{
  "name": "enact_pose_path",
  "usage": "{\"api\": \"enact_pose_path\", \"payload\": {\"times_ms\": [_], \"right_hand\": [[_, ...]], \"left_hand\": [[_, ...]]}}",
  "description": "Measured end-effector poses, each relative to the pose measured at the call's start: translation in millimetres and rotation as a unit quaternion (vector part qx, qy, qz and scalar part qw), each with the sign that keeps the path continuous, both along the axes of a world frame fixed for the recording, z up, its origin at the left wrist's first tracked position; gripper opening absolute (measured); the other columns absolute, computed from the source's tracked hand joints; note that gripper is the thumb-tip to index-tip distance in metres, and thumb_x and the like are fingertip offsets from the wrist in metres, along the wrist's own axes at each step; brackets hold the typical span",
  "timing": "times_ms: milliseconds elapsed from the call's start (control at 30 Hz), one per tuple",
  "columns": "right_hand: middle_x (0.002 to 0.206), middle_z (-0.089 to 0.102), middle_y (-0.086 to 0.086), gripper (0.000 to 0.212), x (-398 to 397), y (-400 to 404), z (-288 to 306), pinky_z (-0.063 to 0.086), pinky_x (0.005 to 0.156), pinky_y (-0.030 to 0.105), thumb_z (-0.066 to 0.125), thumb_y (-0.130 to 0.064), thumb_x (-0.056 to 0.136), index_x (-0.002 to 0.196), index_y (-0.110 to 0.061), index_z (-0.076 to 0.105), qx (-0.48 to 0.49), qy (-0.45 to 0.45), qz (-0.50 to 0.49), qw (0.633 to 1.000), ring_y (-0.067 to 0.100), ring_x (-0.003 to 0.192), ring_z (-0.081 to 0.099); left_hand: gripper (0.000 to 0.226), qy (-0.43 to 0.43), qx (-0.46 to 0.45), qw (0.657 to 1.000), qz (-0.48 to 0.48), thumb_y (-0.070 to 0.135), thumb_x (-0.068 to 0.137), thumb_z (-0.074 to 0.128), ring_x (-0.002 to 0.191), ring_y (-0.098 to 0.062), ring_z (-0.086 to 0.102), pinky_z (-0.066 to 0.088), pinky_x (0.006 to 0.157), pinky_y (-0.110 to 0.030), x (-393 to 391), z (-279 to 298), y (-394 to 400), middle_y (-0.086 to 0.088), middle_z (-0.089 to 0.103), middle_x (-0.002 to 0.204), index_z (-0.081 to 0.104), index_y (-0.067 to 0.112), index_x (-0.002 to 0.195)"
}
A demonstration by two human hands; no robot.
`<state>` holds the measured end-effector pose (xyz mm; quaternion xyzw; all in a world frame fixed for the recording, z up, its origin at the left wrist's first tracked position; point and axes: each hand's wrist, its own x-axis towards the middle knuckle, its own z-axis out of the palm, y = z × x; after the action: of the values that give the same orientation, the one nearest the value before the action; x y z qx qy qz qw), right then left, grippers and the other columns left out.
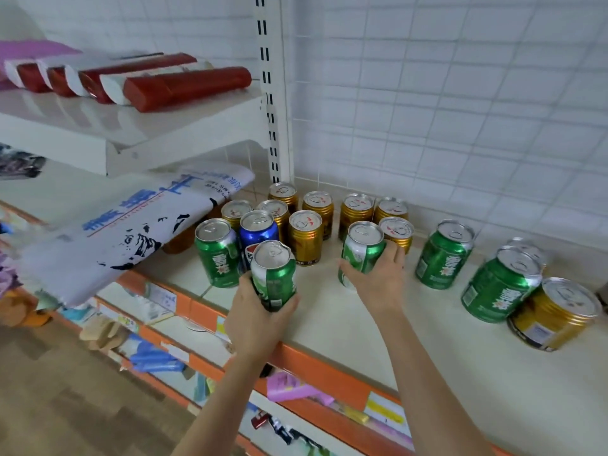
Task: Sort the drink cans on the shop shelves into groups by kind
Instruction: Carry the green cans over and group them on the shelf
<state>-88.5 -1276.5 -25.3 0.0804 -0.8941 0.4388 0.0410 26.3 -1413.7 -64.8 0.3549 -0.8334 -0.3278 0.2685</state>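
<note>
My left hand (255, 315) grips a green can (274, 274) from below, lifted just off the shelf near its front edge. My right hand (378, 274) is wrapped round a second green can (362, 250) standing on the shelf. A blue can (258, 230) and another green can (217, 251) stand close to the left. Several gold cans (306, 236) cluster at the back. Two more green cans (444, 255) (500, 284) stand to the right, with a gold can (554, 312) at the far right.
The cream shelf (362, 340) has an orange front strip (329, 373). A white printed package (131, 225) lies across the shelf at left. Red-and-white tubes (184, 87) lie on the upper shelf. A white upright post (273, 93) stands behind the cans. Lower shelves hold mixed goods.
</note>
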Motion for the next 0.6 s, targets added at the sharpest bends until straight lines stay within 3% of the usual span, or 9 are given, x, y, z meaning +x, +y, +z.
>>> {"api": "enact_pose_path", "payload": {"times_ms": [133,300,400,467,600], "right_hand": [[0.137,0.034,0.007,0.087,10.1,4.5,-2.9,0.036,0.102,0.033,0.079,-0.037,0.069,0.134,-0.007,0.031,0.002,0.005,-0.016,1.000,0.024,0.128,0.037],[0.132,0.045,0.005,0.087,56.8,30.5,-2.2,0.038,0.095,0.030,0.081,-0.034,0.068,0.136,-0.011,0.032,-0.009,-0.007,-0.036,0.999,0.022,0.120,0.045],[0.111,0.057,-0.001,0.075,93.6,51.6,-3.1,0.042,0.081,0.026,0.081,-0.034,0.068,0.128,-0.018,0.039,-0.024,-0.014,-0.046,0.999,0.020,0.103,0.055],[0.100,0.055,-0.008,0.069,111.5,62.3,-0.7,0.043,0.077,0.026,0.080,-0.034,0.069,0.124,-0.019,0.040,-0.028,-0.010,-0.056,0.998,0.015,0.093,0.053],[0.094,0.054,-0.013,0.061,135.9,85.6,-2.3,0.038,0.063,0.006,0.082,-0.026,0.068,0.115,-0.024,0.043,-0.104,0.005,-0.115,0.988,0.009,0.084,0.052]], "left_hand": [[0.093,0.021,0.023,0.999,-0.037,0.075,0.059,0.061,0.109,-0.023,0.059,0.048,0.081,-0.035,2.8,1.3,-4.9,0.002,0.061,0.121,0.035,0.022,0.131],[0.078,0.040,0.009,0.997,-0.058,0.059,0.064,0.074,0.104,-0.024,0.058,0.044,0.075,-0.031,-0.7,-3.7,-14.3,-0.001,0.062,0.115,0.045,0.020,0.124],[0.074,0.056,0.001,0.995,-0.086,0.054,0.062,0.077,0.100,-0.024,0.059,0.044,0.072,-0.031,1.3,-8.0,-14.1,-0.002,0.063,0.110,0.048,0.018,0.119],[0.074,0.080,0.014,0.990,-0.117,0.052,0.059,0.079,0.100,-0.023,0.059,0.044,0.072,-0.031,5.3,-6.8,-9.3,-0.001,0.063,0.110,0.049,0.019,0.118],[0.072,0.122,0.110,0.961,-0.224,0.047,0.054,0.081,0.105,-0.018,0.058,0.049,0.084,-0.034,19.0,-0.7,11.8,0.006,0.062,0.113,0.049,0.032,0.117]]}}
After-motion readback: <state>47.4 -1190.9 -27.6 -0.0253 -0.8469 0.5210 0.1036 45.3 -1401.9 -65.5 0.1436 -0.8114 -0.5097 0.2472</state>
